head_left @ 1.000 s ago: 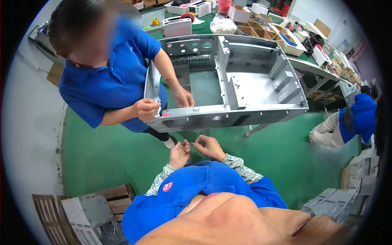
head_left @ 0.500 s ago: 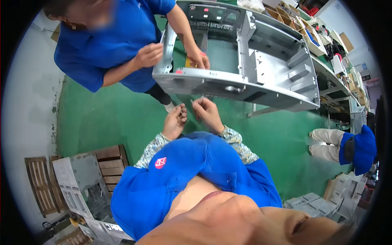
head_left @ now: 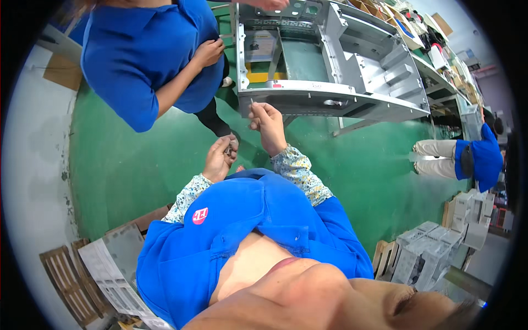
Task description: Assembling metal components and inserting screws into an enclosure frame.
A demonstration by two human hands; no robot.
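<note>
A slim pin-like piece [head_left: 252, 101], pale and apparently unfitted, is pinched in the right hand [head_left: 267, 122] before the grey metal cabinet frame [head_left: 379, 108], whose rim already carries pegs [head_left: 355, 99]; contact is unclear, and the left hand [head_left: 220, 158] curls nearly closed around small dark pieces [head_left: 229, 149], seemingly loose too

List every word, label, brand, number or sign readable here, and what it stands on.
Pink badge on the wearer's blue shirt: white lettering, not copied here.
Red label on the grey metal frame: too small to read.
Pale sheet seen through the frame's opening: too small to read.
</note>
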